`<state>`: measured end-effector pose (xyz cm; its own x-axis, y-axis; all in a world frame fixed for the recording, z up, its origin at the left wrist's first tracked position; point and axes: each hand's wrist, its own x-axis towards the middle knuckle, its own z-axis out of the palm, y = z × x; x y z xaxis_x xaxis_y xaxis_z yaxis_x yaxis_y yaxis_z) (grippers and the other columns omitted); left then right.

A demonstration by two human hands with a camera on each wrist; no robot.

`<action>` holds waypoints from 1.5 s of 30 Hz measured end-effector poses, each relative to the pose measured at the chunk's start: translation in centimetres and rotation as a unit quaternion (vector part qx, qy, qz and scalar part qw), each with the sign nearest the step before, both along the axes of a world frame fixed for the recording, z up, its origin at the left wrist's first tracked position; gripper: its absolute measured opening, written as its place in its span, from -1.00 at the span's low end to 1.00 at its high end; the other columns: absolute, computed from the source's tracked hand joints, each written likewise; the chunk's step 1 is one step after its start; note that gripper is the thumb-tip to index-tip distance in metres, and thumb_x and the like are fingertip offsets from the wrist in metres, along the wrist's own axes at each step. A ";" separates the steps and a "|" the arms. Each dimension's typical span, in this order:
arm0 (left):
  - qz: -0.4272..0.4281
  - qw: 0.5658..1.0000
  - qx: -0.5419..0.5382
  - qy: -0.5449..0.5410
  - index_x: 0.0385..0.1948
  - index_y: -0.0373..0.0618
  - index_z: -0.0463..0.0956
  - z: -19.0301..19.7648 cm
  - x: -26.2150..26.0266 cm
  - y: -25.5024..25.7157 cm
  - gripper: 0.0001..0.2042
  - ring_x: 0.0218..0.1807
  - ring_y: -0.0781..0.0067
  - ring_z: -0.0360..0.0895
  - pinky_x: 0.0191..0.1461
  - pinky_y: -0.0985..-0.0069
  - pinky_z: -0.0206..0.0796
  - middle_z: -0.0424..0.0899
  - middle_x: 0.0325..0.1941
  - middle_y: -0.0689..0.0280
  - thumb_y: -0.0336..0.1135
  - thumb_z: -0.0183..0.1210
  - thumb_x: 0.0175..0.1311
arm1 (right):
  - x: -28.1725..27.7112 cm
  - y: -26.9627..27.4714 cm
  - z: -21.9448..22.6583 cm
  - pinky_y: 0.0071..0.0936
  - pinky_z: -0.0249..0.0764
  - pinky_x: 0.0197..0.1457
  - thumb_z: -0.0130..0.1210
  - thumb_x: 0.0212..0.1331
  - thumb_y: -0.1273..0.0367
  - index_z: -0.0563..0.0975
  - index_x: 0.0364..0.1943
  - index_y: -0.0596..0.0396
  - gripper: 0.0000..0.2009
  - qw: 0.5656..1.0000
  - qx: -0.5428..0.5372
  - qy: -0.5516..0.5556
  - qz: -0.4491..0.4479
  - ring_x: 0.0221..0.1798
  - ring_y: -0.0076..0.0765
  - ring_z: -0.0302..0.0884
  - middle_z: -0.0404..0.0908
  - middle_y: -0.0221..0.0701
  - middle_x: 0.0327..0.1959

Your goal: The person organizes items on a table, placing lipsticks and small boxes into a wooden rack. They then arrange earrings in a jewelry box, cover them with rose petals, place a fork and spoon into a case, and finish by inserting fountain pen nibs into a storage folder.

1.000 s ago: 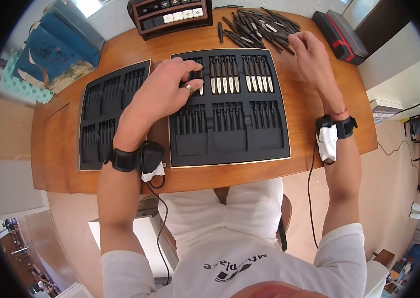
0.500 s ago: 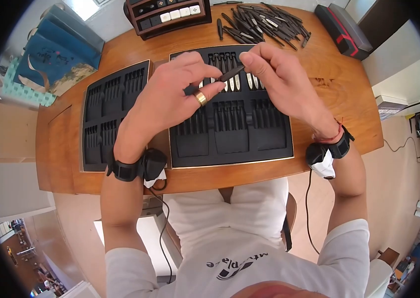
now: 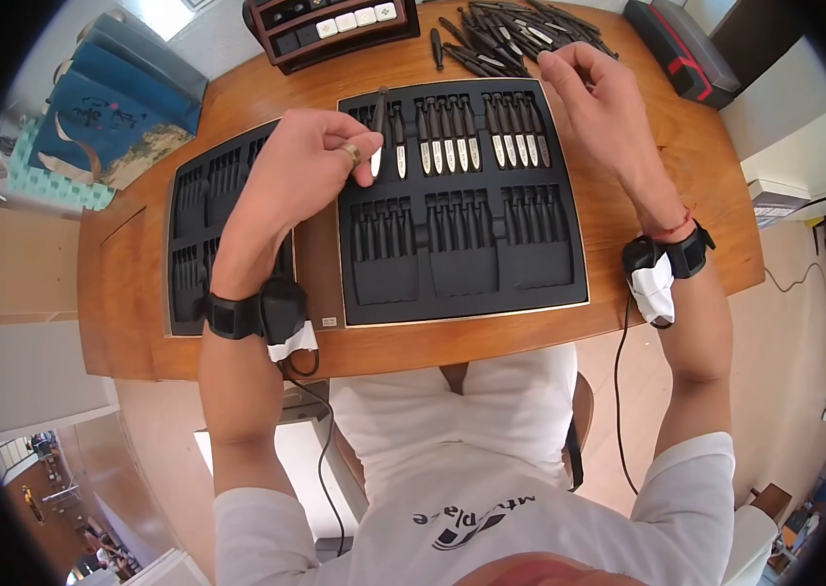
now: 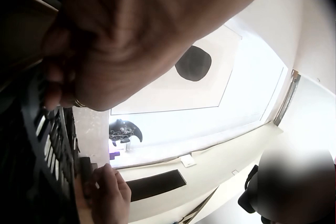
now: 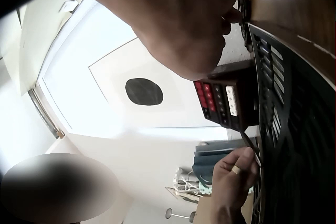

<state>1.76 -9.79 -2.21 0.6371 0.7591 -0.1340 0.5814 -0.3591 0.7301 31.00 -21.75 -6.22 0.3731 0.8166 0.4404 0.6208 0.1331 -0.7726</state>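
My left hand point(image 3: 301, 161) pinches a slim dark-handled piece with a silver blade-like end point(image 3: 381, 115) over the upper left compartment of a black slotted tray point(image 3: 369, 301). Its handle points up and away, also in the right wrist view, where the held piece point(image 5: 248, 140) rises from the fingertips. One similar piece point(image 3: 399, 142) lies just right of it. Rows of such pieces point(image 3: 449, 137) fill slots in the upper middle and upper right compartments. My right hand point(image 3: 608, 107), fingers loosely bent with nothing visible in them, hovers by a heap of these pieces point(image 3: 506, 39).
A second black slotted tray point(image 3: 179, 283) lies left, partly behind my left arm. At the back stands a dark wooden rack point(image 3: 335, 29) with small cubes. A long grey and red box point(image 3: 679, 54) sits back right, a blue bag point(image 3: 110, 98) back left. Cables hang from both wrist cameras.
The right hand came from the heap to the left hand with a dark piece, then moved back toward the heap. The left hand now has that piece over the upper left compartment.
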 end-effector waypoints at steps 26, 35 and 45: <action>-0.019 0.983 0.182 0.005 0.08 -0.20 0.64 -2.0 0.7 -1.1 -0.74 -0.55 0.34 0.39 -0.37 0.32 0.25 0.49 -0.65 0.26 -0.33 0.30 0.46 | -0.6 -0.6 1.0 -0.48 0.33 -0.32 0.17 0.54 0.24 0.63 -0.21 0.28 -0.69 1.000 -0.010 0.022 0.000 -0.39 -0.63 0.34 0.49 -0.53 -0.51; -0.076 0.965 0.244 0.056 0.23 -0.19 0.67 -2.4 0.7 -0.6 -0.63 -0.55 0.19 0.34 -0.31 0.24 0.33 0.45 -0.64 0.14 -0.31 0.30 0.44 | 4.4 -0.1 0.5 -0.49 0.38 -0.31 0.21 0.50 0.25 0.66 -0.21 0.27 -0.71 0.997 0.004 -0.033 -0.075 -0.39 -0.63 0.42 0.60 -0.46 -0.49; -0.060 0.971 0.226 0.055 0.22 -0.18 0.66 -2.3 0.6 -1.0 -0.65 -0.57 0.23 0.35 -0.30 0.27 0.33 0.42 -0.67 0.19 -0.31 0.27 0.46 | 8.6 0.1 -2.6 0.00 0.58 0.00 0.27 0.36 0.13 0.65 -0.20 0.24 -0.64 0.955 -0.156 -0.179 -0.178 -0.13 0.26 0.69 0.74 0.05 -0.26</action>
<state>2.33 -10.75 -4.51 0.7257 0.6768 0.1233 0.5809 -0.6989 0.4173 39.55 -21.63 -8.77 0.5226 0.7784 0.3479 0.8157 -0.3377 -0.4697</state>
